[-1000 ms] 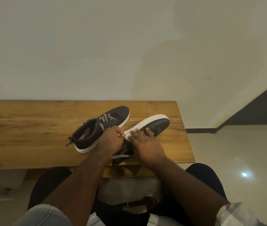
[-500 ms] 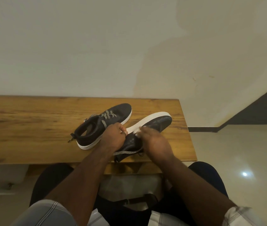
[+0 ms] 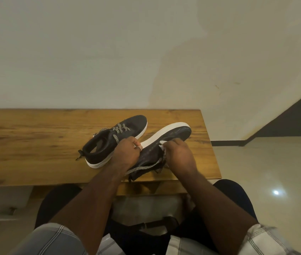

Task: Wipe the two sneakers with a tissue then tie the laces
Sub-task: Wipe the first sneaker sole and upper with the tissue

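Note:
Two black sneakers with white soles lie on the wooden table (image 3: 35, 144). The left sneaker (image 3: 109, 144) stands upright with its checkered laces loose. The right sneaker (image 3: 171, 135) is tipped on its side, sole toward the other shoe. My left hand (image 3: 127, 153) grips this tipped sneaker at its sole edge near the heel. My right hand (image 3: 179, 155) presses a white tissue (image 3: 161, 144) against its dark side; only a corner of the tissue shows. A loose checkered lace (image 3: 142, 168) trails beneath both hands.
The table's right edge (image 3: 210, 144) ends close to the tipped sneaker, with shiny floor (image 3: 265, 172) beyond. A plain wall (image 3: 109, 61) rises behind the table. My knees sit under the near table edge.
My right hand went from flat with spread fingers to curled on the tissue and slid back along the sneaker's side. The left hand kept its grip.

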